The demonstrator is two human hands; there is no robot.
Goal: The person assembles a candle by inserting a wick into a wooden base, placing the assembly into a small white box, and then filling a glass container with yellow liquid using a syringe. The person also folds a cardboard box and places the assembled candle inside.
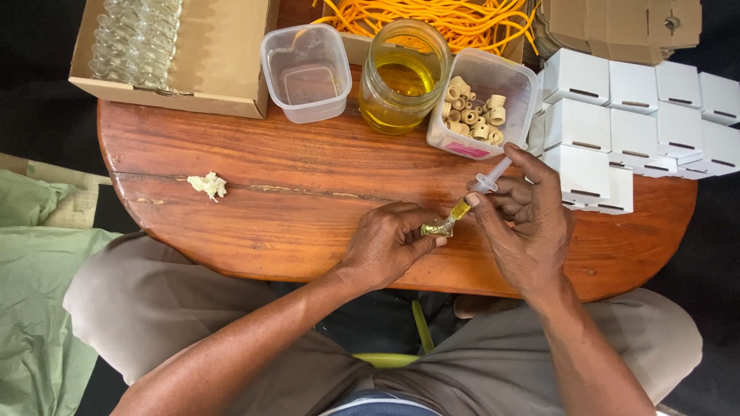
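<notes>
My left hand [389, 243] pinches a tiny glass vial [436, 228] of yellow liquid over the wooden table [254, 166]. My right hand [524, 216] holds a plastic syringe [479, 189] with yellow liquid in its barrel; its tip touches the vial's mouth and my thumb rests by the plunger end. A glass jar of yellow oil [402, 77] stands open behind the hands.
A clear tub of small cork-like stoppers [482, 104] and an empty clear tub [307, 73] flank the jar. A cardboard box with empty glass vials [135, 38] sits back left, orange cords [439, 19] behind, white small boxes [636, 127] at right, a crumpled wad [208, 185] at left.
</notes>
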